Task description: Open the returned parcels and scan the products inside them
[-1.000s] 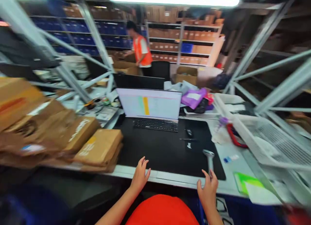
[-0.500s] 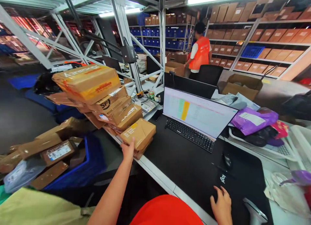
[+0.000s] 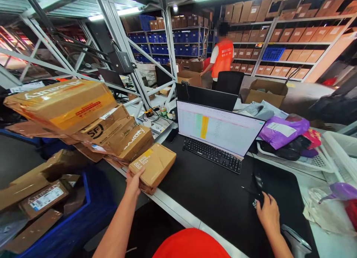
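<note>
My left hand (image 3: pixel 134 183) grips the near left corner of a small cardboard box (image 3: pixel 154 165) with printed words, thumb on top. That box rests on another brown package at the desk's left edge. My right hand (image 3: pixel 269 212) lies over the black desk mat (image 3: pixel 206 191), holding nothing, fingers apart. Just beyond its fingertips sit a black mouse (image 3: pixel 258 180) and a thin, pen-like item (image 3: pixel 249 190). Beside my right wrist is a grey-and-white handheld scanner (image 3: pixel 295 240), partly out of view.
Stacked cartons (image 3: pixel 64 105) lean at the left, above a blue bin (image 3: pixel 97 198) of parcels. A monitor (image 3: pixel 217 129) and keyboard (image 3: pixel 213 154) stand ahead. At right, a white basket (image 3: pixel 320 162) holds bagged parcels. A person in an orange vest (image 3: pixel 223 57) stands behind the desk.
My right hand has moved forward over the mat, closer to the mouse. My left hand stays on the small box. The view has shifted, so the left carton stack appears larger and nearer.
</note>
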